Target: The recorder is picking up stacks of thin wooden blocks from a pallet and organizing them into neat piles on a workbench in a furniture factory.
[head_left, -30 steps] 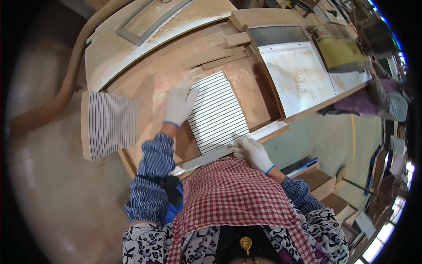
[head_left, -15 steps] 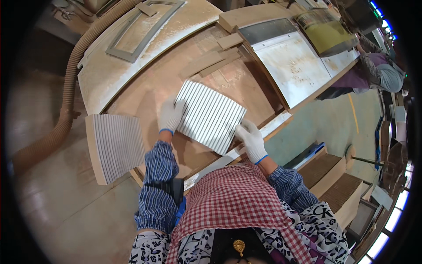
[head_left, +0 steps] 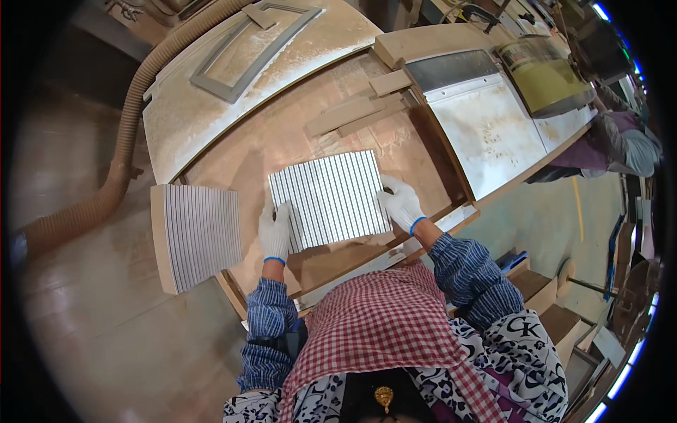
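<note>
- Dusty workbench (head_left: 271, 134), wood offcuts (head_left: 345, 116) beyond.
- White striped stack (head_left: 330, 201) had swung from crosswise to lengthwise near the bench's front; seemingly squared between palms now.
- Left hand (head_left: 274, 231), right hand (head_left: 403, 204) gripped opposite sides.

White runs across the slatted block (head_left: 328, 201) in bands parted by thin dark lines, and the left glove (head_left: 274, 231) and right glove (head_left: 403, 203) are white too, each edged in bright blue at the cuff. The other stack (head_left: 203, 233) repeats the stripes in greyer tones, with a plain tan side, while the sleeves (head_left: 271, 310) are streaked blue and white and the apron (head_left: 384, 321) is checked red and white (the blouse (head_left: 525, 352) mixes black, white and purple in a spotted print). The hose (head_left: 127, 134) is tan, the pendant (head_left: 383, 397) gold.
</note>
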Demonstrator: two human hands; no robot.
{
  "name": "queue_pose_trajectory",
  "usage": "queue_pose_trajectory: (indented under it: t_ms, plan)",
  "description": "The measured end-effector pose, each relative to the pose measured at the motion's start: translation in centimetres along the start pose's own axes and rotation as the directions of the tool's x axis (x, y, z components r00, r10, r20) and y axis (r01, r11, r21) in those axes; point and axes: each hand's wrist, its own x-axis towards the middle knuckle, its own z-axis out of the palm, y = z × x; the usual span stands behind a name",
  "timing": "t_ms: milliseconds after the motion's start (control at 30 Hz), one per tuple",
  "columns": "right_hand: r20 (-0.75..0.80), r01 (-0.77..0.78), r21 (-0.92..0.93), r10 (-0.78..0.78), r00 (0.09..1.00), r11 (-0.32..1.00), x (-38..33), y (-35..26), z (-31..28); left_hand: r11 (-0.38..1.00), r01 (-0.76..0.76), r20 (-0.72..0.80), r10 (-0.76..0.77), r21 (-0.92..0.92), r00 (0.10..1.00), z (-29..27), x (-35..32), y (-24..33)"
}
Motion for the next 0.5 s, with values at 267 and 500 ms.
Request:
queue_pose_trajectory:
  t_ms: [267, 500]
  plan:
    - [0.174, -0.136, 0.286, 0.088, 0.981, 0.949, 1.8, 3.7, -2.5, 0.892, -0.120, -0.079, 0.170, 0.435, 0.982, -0.5, -6.5, 11.5]
    - [0.044, 0.033, -0.179, -0.026, 0.999, 0.983, 1.7, 3.2, -4.0, 0.878, -0.402, -0.041, 0.426, 0.260, 0.904, 5.1, -9.8, 18.9]
